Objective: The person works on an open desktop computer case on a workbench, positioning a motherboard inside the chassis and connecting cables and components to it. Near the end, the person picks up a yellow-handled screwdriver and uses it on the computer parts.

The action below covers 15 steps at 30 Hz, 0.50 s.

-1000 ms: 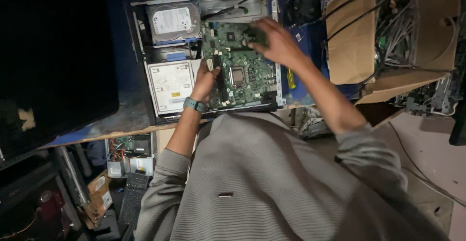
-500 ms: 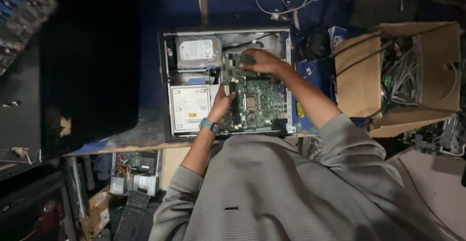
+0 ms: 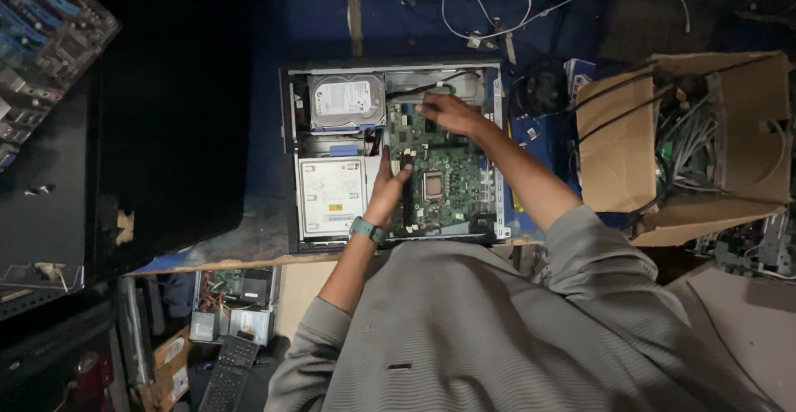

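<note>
Hands first: our left hand (image 3: pixel 388 186) lies flat on the left edge of the green circuit board (image 3: pixel 439 176), fingers stretched out and together, thumb spread to the right, pinching nothing. Our right hand (image 3: pixel 448 112) sits on the board's far end with the fingers curled down; we cannot tell in this dim light whether they pinch a part or only press on it. The board lies in the right half of the open computer case (image 3: pixel 497 130), which rests at the near edge of the blue table (image 3: pixel 274 31). In the case's far left corner sits a hard drive (image 3: pixel 347 99) with a white rectangular label; just nearer to us is a silver box (image 3: pixel 332 196) with a pale square label. A teal wristband (image 3: pixel 366 230) circles our left wrist. Off the table's right edge stands a brown cardboard box (image 3: pixel 613 138) stuffed with cables. A white cable (image 3: pixel 564 2) loops along the far edge.
</note>
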Tool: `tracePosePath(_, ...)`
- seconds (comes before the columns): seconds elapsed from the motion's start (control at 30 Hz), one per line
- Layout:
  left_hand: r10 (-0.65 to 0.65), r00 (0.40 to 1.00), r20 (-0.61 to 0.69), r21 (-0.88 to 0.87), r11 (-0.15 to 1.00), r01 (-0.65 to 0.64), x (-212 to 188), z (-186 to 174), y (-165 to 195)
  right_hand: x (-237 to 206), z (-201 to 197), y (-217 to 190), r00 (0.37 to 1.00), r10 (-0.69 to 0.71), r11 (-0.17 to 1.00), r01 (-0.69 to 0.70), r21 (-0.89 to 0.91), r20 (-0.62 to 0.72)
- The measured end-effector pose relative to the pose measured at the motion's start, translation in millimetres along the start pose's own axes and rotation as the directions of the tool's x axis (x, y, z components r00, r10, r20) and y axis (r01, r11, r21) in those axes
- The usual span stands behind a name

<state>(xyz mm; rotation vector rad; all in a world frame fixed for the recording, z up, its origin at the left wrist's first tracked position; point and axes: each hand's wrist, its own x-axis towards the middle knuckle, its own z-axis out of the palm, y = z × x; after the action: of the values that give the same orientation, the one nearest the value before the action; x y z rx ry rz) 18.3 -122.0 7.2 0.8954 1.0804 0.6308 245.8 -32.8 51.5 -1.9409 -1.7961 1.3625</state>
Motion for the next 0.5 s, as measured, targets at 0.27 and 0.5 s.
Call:
tracePosePath(0.27, 0.201, 0.980, -0.009, 0.032, 0.979, -0.200, -20.3, -5.3, 2.5, 5.7, 1.1, 4.4, 0.996, -0.072, 0.996, 0.075, 0.041, -0.054)
tracePosePath(0.5, 0.217, 0.975, -0.038, 0.148, 0.967, -0.209, -40.8, -34.0, -4.9, 1.7, -0.3, -3.7, 1.000, -0.017, 0.999, 0.017, -0.047, 0.004)
